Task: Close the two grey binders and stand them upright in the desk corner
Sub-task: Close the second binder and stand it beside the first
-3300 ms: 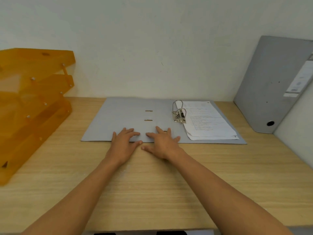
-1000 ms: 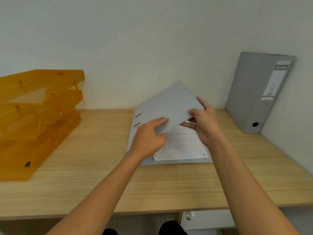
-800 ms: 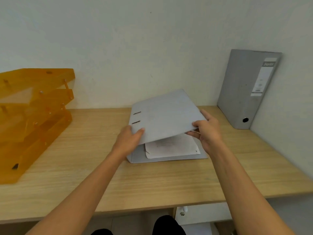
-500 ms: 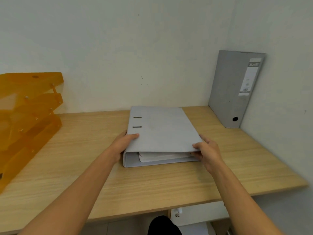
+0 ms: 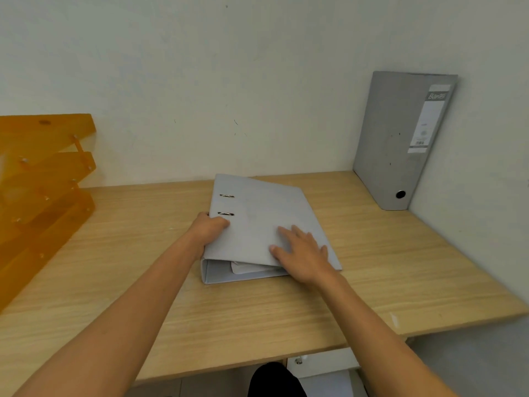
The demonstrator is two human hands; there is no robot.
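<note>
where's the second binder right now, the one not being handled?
In the head view, the upright grey binder stands at the far right of the desk, in the wall corner, apart from the flat binder under both hands.

Left arm: bare forearm enters from 7 o'clock and runs up toward frame centre.
Left hand (image 5: 209, 229): curled, thumb on top, fingers wrapped out of sight around an edge at its 3 o'clock side; a gripping pose.
Right arm: bare forearm enters from 5 o'clock, angled toward 11 o'clock.
Right hand (image 5: 300, 252): palm down, flat, fingers spread and pointing to 11 o'clock; pressing, not grasping.
Spacing: hands near each other, not touching.
</note>
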